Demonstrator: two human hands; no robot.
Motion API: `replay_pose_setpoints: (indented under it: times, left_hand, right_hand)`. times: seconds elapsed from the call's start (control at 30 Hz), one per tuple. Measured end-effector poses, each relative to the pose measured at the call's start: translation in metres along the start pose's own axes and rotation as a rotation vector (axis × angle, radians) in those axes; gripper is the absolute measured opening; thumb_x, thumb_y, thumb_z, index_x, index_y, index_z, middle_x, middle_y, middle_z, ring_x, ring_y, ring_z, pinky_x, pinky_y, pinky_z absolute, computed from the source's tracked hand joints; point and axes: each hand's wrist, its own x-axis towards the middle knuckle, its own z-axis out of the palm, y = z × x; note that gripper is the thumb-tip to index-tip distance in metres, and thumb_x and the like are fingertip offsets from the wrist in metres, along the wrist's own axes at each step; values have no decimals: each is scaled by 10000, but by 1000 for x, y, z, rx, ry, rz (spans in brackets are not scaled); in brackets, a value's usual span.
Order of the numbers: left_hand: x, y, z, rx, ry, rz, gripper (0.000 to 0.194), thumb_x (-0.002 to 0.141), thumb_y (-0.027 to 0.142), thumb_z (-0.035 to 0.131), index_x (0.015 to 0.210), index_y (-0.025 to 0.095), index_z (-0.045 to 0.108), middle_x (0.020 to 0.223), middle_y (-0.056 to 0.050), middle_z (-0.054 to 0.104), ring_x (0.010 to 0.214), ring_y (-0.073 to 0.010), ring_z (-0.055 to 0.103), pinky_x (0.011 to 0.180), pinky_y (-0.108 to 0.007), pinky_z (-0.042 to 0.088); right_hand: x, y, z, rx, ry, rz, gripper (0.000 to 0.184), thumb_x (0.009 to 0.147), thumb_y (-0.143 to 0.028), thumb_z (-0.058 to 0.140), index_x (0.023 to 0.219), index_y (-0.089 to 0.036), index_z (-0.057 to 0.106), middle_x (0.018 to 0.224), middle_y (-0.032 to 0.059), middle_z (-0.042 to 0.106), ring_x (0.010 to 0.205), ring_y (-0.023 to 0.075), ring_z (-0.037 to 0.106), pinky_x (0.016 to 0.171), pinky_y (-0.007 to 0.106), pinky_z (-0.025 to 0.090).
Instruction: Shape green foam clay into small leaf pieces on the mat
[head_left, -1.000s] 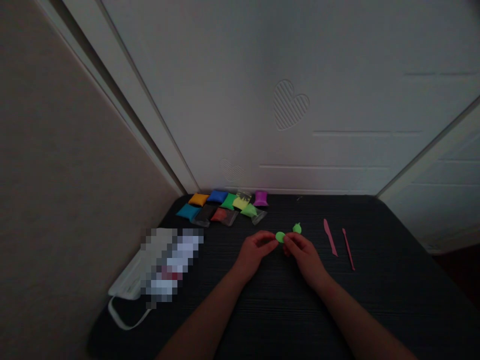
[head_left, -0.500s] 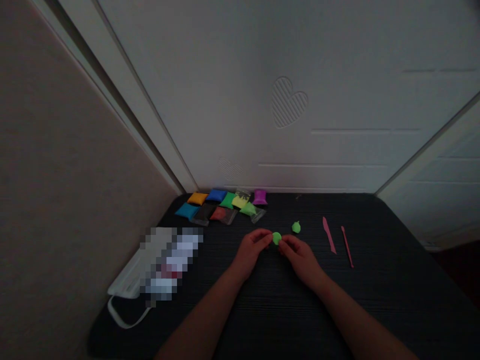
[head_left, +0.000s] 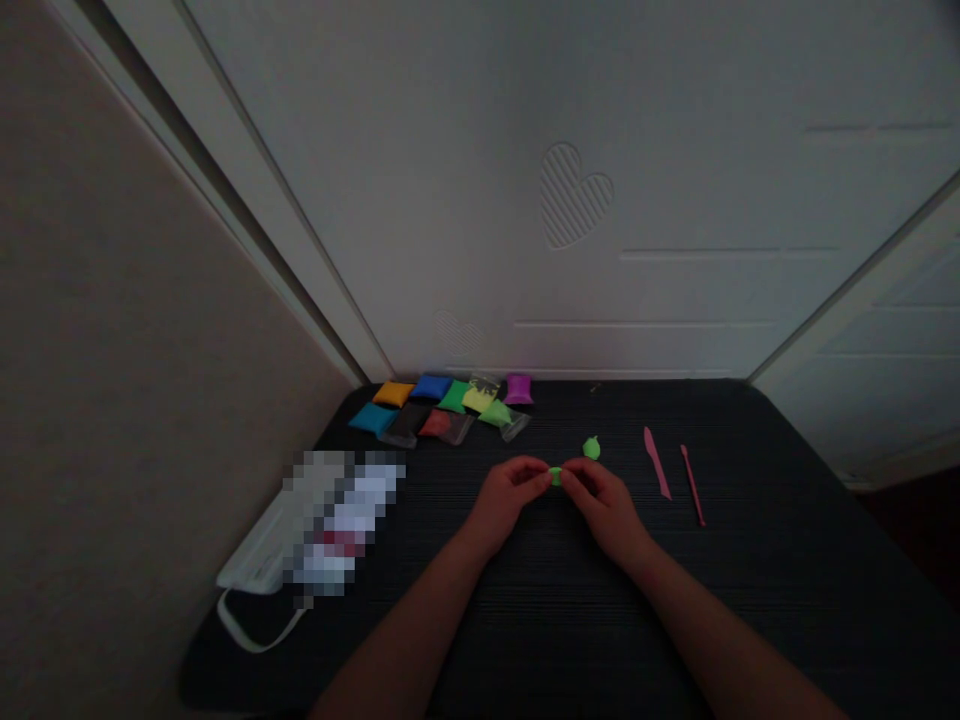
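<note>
Between the fingertips of both hands I hold a small piece of light green modelling clay (head_left: 556,477), pinched from its two sides and partly covered by the fingers. My left hand (head_left: 508,500) is closed on its left edge, my right hand (head_left: 602,500) on its right edge. Just beyond my right fingers, a rounded light green clay lump (head_left: 592,448) with a small tip on top rests on the table. Farther right lie a pink plastic clay knife (head_left: 658,464) and a thin pink modelling stick (head_left: 693,486).
Several small packets of coloured clay (head_left: 433,387) lie in two rows along the back left of the dark table (head_left: 525,620). At the left is a pale bag with a strap (head_left: 259,545), partly pixelated. A white panel (head_left: 450,180) with embossed hearts rises behind the table.
The green clay piece showed as a round disc before; now only a narrow strip of it shows between my fingers. My hands have come slightly closer together.
</note>
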Motion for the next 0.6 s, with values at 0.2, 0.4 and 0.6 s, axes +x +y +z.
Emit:
replay_pose_setpoints:
  times: [0.2,0.4,0.6]
  left_hand:
    - [-1,-1,-1,45,-1,21,165,661,299,625,758,167,600,694,19,585,654,-107,514,639,-223,381]
    - [0,-3,1,-7,18,44,180,676,301,611,794,166,597,701,10,595,652,-108,517,650,-231,388]
    - [0,-1,3,-36,12,22,185,659,285,627,787,156,596,691,6,591,650,-106,517,651,-236,395]
  right_hand:
    - [1,-1,0,53,20,4,164,782,-337,494,779,-205,591,720,-6,572,667,131,517,621,250,391]
    - [2,-1,0,309,-12,144,188,766,-356,507,796,-195,600,659,-18,549,629,121,502,601,241,390]
    - [4,0,1,303,45,157,177,723,-361,552,758,-192,593,659,-18,565,609,120,503,584,239,388]
